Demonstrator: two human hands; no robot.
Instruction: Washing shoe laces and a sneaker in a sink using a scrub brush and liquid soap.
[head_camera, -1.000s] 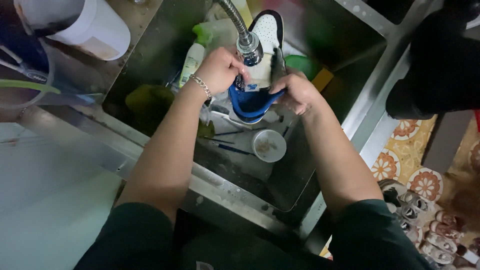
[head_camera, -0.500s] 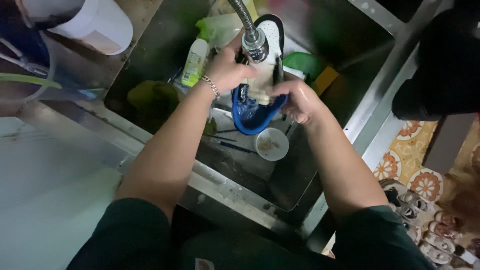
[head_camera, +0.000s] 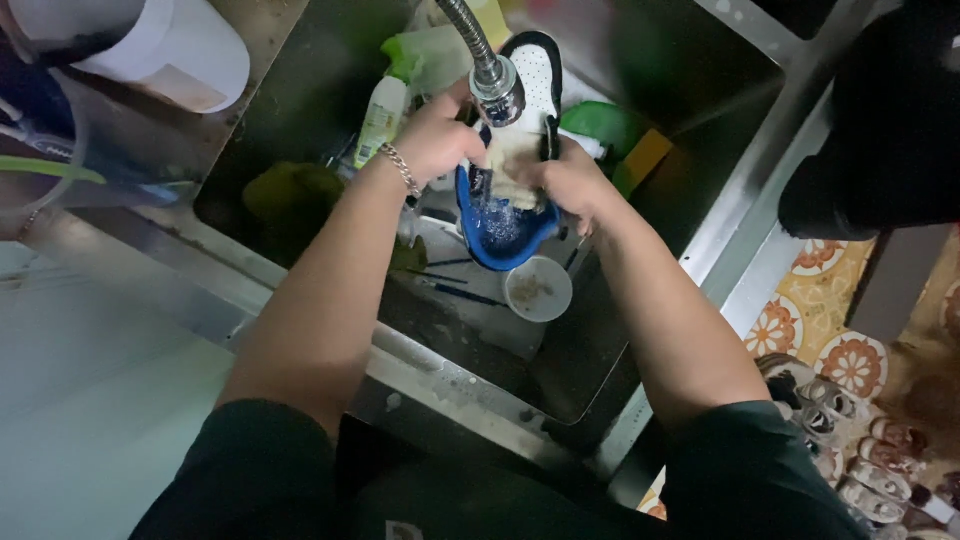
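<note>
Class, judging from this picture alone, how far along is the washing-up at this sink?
Done: nothing visibly set aside clean. In hand: the left hand and right hand hold a blue bowl and pale cloth under the faucet. Left: a small white bowl with residue lies in the sink.

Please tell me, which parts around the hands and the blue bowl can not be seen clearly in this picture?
Head view only:
- Fingertips of left hand and right hand: hidden by the pale cloth.
- Blue bowl: far rim covered by hands.
- Faucet: top cut off.
- Small white cup: contents blurred.
</note>
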